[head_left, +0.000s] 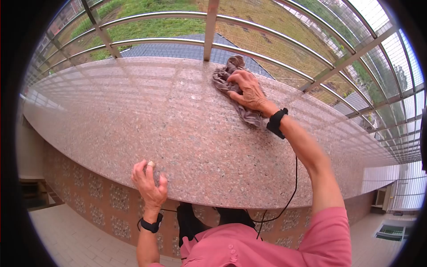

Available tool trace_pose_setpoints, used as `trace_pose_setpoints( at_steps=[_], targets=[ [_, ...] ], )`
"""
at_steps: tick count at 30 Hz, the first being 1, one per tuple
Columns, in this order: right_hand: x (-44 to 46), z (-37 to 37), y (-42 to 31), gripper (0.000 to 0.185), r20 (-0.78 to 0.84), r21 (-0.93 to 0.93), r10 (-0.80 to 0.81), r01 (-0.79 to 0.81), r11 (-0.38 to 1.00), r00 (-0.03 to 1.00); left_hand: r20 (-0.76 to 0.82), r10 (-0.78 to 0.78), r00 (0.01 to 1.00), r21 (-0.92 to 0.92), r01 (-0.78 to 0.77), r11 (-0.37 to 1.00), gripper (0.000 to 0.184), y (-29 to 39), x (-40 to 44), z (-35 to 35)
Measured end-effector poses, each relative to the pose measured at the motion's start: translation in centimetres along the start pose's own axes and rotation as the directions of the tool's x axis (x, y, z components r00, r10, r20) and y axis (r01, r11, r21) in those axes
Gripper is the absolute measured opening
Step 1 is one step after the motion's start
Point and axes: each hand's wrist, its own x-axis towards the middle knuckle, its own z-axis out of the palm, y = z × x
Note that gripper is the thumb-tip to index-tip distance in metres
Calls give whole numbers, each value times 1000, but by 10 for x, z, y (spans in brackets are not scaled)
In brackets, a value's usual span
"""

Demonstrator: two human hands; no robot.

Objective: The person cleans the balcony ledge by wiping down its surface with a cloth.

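A crumpled grey-brown rag (222, 79) lies on the speckled pink granite slab (178, 120), close to its far edge. My right hand (248, 91) presses down over the rag with bent fingers, and one end of the cloth trails out below the wrist. At the near edge of the slab, my left hand (150, 184) holds nothing. Its fingers are loosely bent with the thumb apart, and a beige wrap (151, 164) covers one fingertip. Black bands circle both wrists.
Metal railing bars (209, 31) with wire mesh run along the slab's far side, with grass and a blue-grey roof (178, 47) beyond. A black cable (295, 178) hangs over the near edge beside my right arm. Below is a patterned brown wall (95, 184).
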Motion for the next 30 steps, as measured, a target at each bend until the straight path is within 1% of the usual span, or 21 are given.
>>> trace_pose_setpoints(
  at_steps=[1,2,3,4,5,8,9,10,12,13,16,17,20,21,22,24,28,29,30],
  targets=[
    [5,4,4,57,-77,4,34,-34,999,996,-2,-1,1000,-2,1,1000,44,-1,0,1],
    [10,10,6,57,-74,1,27,-27,1000,997,-4,6,1000,-5,-6,1000,44,-2,-1,2],
    [19,16,3,61,-153,-75,178,-191,979,972,-8,11,1000,-7,-11,1000,44,-4,-2,3],
    [26,23,0,65,-240,-134,320,-358,924,916,-10,6,1000,-7,-6,1000,44,-5,-2,3],
    [33,29,-4,65,-214,-163,330,-366,916,920,-10,25,1000,0,-25,1000,44,-5,-2,2],
    [49,46,-27,60,-155,-232,318,-347,909,935,-13,23,1000,-18,-23,1000,43,-5,-3,2],
    [53,56,-34,56,-154,-212,244,-273,938,958,-2,35,999,-38,-35,999,43,-5,-3,2],
    [60,63,-48,55,-111,-182,243,-259,949,964,11,48,999,-56,-47,997,42,-5,-2,1],
    [78,79,-70,51,-42,-109,126,-130,986,991,11,44,999,-69,-43,997,42,-6,-1,0],
    [86,90,-83,48,-46,-112,99,-103,988,994,24,58,998,-93,-56,994,42,-6,0,0],
    [121,103,-85,47,-17,-50,82,-83,995,996,43,77,996,-114,-72,991,42,-8,-1,-1],
    [131,108,-84,47,-12,-76,69,-69,995,998,48,87,995,-114,-81,990,42,-8,-1,0],
    [166,129,-82,47,-5,-65,29,-29,997,1000,53,82,995,-139,-74,988,41,-8,0,0],
    [178,136,-86,49,17,-78,68,-67,995,998,55,74,996,-131,-66,989,41,-8,0,-1],
    [188,142,-90,49,21,-70,64,-62,996,998,51,76,996,-149,-68,987,40,-8,0,0],
    [202,152,-96,52,-3,-137,120,-119,983,993,47,79,996,-168,-70,983,40,-9,-1,-1],
    [203,153,-106,52,-19,-173,157,-158,972,987,36,90,995,-168,-83,982,40,-8,-1,1],
    [201,153,-109,53,-7,-172,155,-154,973,988,27,91,995,-162,-86,983,40,-9,-1,2],
    [197,150,-121,54,50,-225,168,-153,962,985,27,103,994,-165,-97,981,40,-9,-1,2]
  ],
)
